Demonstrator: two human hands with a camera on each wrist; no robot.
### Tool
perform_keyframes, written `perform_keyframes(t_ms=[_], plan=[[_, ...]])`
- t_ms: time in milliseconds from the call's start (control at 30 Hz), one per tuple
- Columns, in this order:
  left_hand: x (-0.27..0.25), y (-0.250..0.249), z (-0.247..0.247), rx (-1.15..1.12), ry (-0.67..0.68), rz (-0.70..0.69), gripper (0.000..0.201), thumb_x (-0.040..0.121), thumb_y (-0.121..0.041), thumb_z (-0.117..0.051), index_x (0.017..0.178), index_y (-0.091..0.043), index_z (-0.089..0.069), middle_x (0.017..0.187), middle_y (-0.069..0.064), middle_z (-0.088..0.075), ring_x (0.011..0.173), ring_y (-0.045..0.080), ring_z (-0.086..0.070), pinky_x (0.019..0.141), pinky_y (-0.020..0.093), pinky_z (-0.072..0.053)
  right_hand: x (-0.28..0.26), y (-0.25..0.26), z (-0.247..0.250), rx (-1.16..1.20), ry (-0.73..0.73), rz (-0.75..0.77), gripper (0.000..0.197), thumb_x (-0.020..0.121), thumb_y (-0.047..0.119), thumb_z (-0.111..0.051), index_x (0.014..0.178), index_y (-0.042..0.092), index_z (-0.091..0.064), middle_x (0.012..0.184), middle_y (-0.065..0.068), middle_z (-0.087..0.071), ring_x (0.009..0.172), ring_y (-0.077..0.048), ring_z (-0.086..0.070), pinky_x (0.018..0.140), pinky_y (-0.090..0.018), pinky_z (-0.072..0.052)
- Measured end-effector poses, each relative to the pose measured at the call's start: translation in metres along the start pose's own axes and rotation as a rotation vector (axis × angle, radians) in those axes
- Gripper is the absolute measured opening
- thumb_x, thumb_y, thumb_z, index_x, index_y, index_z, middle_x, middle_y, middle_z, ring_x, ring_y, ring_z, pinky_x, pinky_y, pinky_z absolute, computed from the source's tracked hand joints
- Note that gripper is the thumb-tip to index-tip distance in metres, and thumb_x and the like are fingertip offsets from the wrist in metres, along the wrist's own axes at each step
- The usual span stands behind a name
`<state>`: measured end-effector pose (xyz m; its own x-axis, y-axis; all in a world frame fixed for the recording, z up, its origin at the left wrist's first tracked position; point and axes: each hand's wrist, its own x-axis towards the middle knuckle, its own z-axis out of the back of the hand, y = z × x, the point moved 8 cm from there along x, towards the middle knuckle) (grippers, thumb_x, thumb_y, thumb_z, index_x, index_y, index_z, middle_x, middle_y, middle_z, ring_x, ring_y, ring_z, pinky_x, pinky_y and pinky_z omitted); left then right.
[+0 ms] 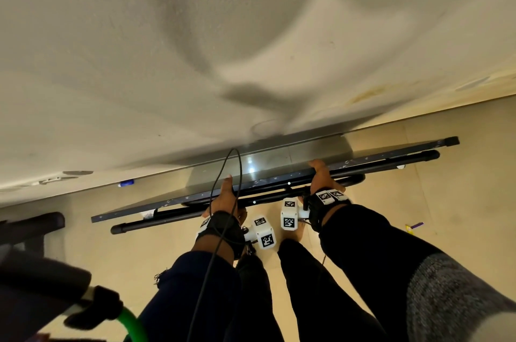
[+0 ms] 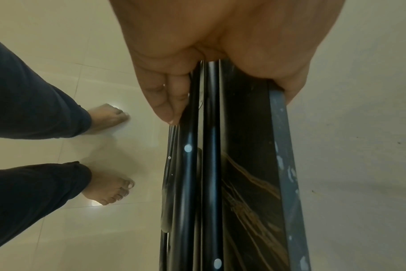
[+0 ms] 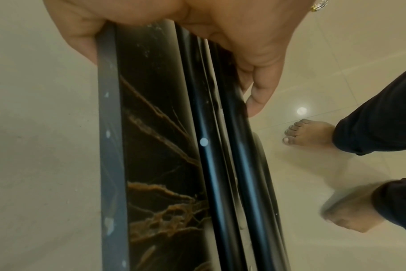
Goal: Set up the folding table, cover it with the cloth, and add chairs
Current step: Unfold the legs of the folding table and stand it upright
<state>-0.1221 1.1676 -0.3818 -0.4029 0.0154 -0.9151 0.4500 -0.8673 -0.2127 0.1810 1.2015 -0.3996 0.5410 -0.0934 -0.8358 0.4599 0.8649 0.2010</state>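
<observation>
The folding table stands folded on its edge, close to the wall, with its black tube legs folded flat against its near side. My left hand grips the top edge left of the middle. My right hand grips the same edge further right. The left wrist view has the left hand wrapped over the table, fingers on the legs, thumb on the wall side. My right hand holds the dark marbled table the same way.
A cream wall rises right behind the table. A dark chair with a green tube sits at lower left. A small blue and white object lies by the wall. My bare feet stand on beige tiles.
</observation>
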Motion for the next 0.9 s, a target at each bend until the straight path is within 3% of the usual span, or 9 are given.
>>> perform_keyframes(t_ms=[100,167,233,300,367,433,567,767,900], plan=[[-0.033,-0.016,-0.002,-0.057,0.102,-0.007,0.113,0.055,-0.088,-0.068,0.14,-0.015,-0.048,0.13,0.018,-0.058,0.112,0.038,-0.06,0.082,0.041,-0.051,-0.005,0.003,0.004,0.016,-0.014,-0.009,0.12,0.016,0.06,-0.077,0.124,0.029,-0.035,0.105,-0.008,-0.059,0.084,-0.036,-0.064,0.079,-0.053,-0.054],[-0.041,-0.022,0.004,-0.164,0.14,0.025,0.116,0.056,-0.087,-0.069,0.148,-0.021,-0.044,0.148,0.016,-0.048,0.127,0.041,-0.051,0.092,0.044,-0.045,-0.031,0.012,0.009,0.041,-0.001,-0.015,0.12,0.022,0.063,-0.078,0.129,0.026,-0.038,0.107,-0.009,-0.06,0.086,-0.034,-0.064,0.08,-0.048,-0.052],[-0.04,-0.029,0.019,-0.243,0.104,0.01,0.112,0.057,-0.089,-0.067,0.145,-0.023,-0.048,0.148,0.01,-0.05,0.126,0.039,-0.052,0.099,0.05,-0.045,-0.051,0.021,0.014,0.057,0.009,0.011,0.116,0.045,0.064,-0.081,0.141,0.019,-0.036,0.119,-0.01,-0.058,0.098,-0.033,-0.061,0.084,-0.042,-0.046],[-0.038,-0.035,0.034,-0.217,0.042,-0.039,0.09,0.072,-0.084,-0.06,0.139,-0.024,-0.051,0.146,0.01,-0.05,0.127,0.038,-0.05,0.101,0.049,-0.042,-0.051,0.025,0.017,0.096,-0.011,0.032,0.117,0.061,0.065,-0.082,0.151,0.015,-0.028,0.137,-0.014,-0.052,0.117,-0.036,-0.055,0.097,-0.047,-0.042],[-0.035,-0.031,0.047,-0.186,-0.023,-0.035,0.096,0.071,-0.083,-0.061,0.147,-0.027,-0.045,0.148,0.011,-0.047,0.127,0.039,-0.049,0.097,0.048,-0.043,-0.053,0.028,0.023,0.218,-0.05,0.052,0.126,0.061,0.07,-0.083,0.156,0.017,-0.02,0.15,-0.013,-0.044,0.134,-0.038,-0.046,0.112,-0.052,-0.034],[-0.03,-0.029,0.051,-0.206,-0.024,-0.018,0.098,0.064,-0.079,-0.068,0.145,-0.027,-0.046,0.141,0.012,-0.051,0.122,0.039,-0.051,0.091,0.048,-0.044,-0.048,0.027,0.024,0.316,-0.078,0.042,0.13,0.055,0.072,-0.085,0.156,0.019,-0.023,0.15,-0.011,-0.045,0.134,-0.038,-0.047,0.113,-0.053,-0.034],[-0.021,-0.022,0.038,-0.392,0.11,0.006,0.061,0.064,-0.056,-0.077,0.113,-0.023,-0.062,0.133,0.013,-0.061,0.116,0.037,-0.059,0.087,0.047,-0.051,-0.034,0.019,0.022,0.539,-0.04,0.077,0.13,0.038,0.05,-0.095,0.148,0.018,-0.034,0.135,-0.007,-0.057,0.116,-0.032,-0.059,0.108,-0.051,-0.045],[-0.013,-0.008,0.036,-0.513,0.159,0.031,0.063,0.042,-0.045,-0.078,0.097,-0.021,-0.062,0.117,0.012,-0.062,0.111,0.035,-0.061,0.091,0.046,-0.049,-0.022,0.002,0.028,0.693,0.103,0.059,0.105,0.063,0.034,-0.094,0.149,0.023,-0.035,0.128,-0.007,-0.061,0.108,-0.034,-0.064,0.097,-0.051,-0.053],[-0.011,0.009,0.046,-0.496,0.13,0.063,0.034,0.068,-0.038,-0.071,0.093,-0.018,-0.061,0.106,0.011,-0.064,0.103,0.035,-0.063,0.096,0.049,-0.047,0.005,-0.021,0.035,0.595,0.196,0.014,0.125,0.031,0.056,-0.098,0.143,0.03,-0.046,0.123,-0.009,-0.069,0.104,-0.036,-0.071,0.083,-0.053,-0.059]])
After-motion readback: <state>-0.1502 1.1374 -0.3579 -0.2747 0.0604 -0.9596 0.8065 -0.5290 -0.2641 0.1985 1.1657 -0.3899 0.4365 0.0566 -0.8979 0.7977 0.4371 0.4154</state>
